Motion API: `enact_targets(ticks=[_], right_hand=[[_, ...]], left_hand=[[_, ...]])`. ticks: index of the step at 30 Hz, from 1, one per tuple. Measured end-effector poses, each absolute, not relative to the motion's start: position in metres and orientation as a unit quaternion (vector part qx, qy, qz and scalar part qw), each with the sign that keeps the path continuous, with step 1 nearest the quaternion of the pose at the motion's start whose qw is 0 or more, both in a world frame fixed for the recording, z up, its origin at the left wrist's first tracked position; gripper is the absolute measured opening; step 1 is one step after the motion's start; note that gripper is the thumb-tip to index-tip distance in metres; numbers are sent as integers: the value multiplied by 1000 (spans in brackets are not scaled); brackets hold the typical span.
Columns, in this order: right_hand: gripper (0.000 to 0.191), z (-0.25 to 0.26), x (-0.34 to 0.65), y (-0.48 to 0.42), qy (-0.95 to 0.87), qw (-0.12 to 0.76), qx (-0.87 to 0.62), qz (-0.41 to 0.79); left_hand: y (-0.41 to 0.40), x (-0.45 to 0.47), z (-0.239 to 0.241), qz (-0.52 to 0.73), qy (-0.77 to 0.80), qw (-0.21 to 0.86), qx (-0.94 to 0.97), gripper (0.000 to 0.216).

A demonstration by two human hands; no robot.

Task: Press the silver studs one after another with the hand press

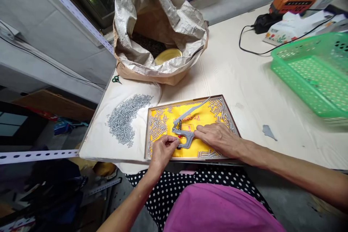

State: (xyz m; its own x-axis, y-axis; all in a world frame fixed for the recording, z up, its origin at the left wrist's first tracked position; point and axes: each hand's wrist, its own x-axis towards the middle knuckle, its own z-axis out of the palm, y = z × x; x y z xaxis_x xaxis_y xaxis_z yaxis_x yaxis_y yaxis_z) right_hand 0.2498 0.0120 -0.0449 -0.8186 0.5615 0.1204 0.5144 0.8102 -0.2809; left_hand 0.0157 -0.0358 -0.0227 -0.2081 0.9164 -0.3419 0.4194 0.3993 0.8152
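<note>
"Two bare hands — where are they?"

"Both are over a shallow brown-edged tray [231, 116] with a bright yellow lining [201, 143] that has pink letters on it. The left hand [162, 150] has its thumb and finger pinched close together, by a small red bit [179, 137] on a grey metal hand tool [190, 139]. I cannot tell if a tiny piece sits between them."

"And the right hand [214, 136]?"

"Its fingers are curled in, holding the right end of the grey tool. So the tool is near the middle of the tray, and its long thin handle slants to the far edge."

"What else is in the tray?"

"Lots of short, shiny silver pieces [157, 125] — on the left side, in the far right corner and along the near edge."

"What is around it?"

"To the left, a big curved pile of small silver pieces [123, 121] lies on a cream cloth [95, 134], with dark green scissors [116, 79] farther back. Behind the tray stands an open, crumpled white and brown sack [152, 72] with a round yellow dish [168, 56] inside. Far to the right, on the pale wooden table [231, 69], is a green plastic basket [304, 90] full of little holes"
</note>
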Motion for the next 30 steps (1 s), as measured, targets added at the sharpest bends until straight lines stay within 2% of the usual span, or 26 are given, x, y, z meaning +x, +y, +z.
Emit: enact_targets(ticks=[3,7,11,15,16,19,21,27,30], right_hand=[[20,-44,250,15,-944,95,-285,136],[20,-47,250,18,-942,83,-286,152],[21,-55,247,18,-940,69,-294,159],[19,-50,250,23,-929,75,-317,175],[28,-47,253,27,-929,85,-319,167],[72,-38,259,47,-931,114,-329,113],[93,-36,261,61,-933,105,-332,89],[105,-38,254,70,-945,36,-316,76],[99,-33,252,62,-944,27,-321,69]], left_hand=[[-32,17,-23,247,739,433,453,14],[-22,22,-10,161,764,498,377,10],[-11,28,4,78,767,533,350,18],[-7,30,8,58,776,531,334,18],[-7,30,8,58,777,532,330,18],[-8,31,8,58,779,534,324,15],[-9,31,8,61,780,530,326,15],[-11,30,5,61,782,523,334,20],[-13,30,3,69,780,526,333,20]])
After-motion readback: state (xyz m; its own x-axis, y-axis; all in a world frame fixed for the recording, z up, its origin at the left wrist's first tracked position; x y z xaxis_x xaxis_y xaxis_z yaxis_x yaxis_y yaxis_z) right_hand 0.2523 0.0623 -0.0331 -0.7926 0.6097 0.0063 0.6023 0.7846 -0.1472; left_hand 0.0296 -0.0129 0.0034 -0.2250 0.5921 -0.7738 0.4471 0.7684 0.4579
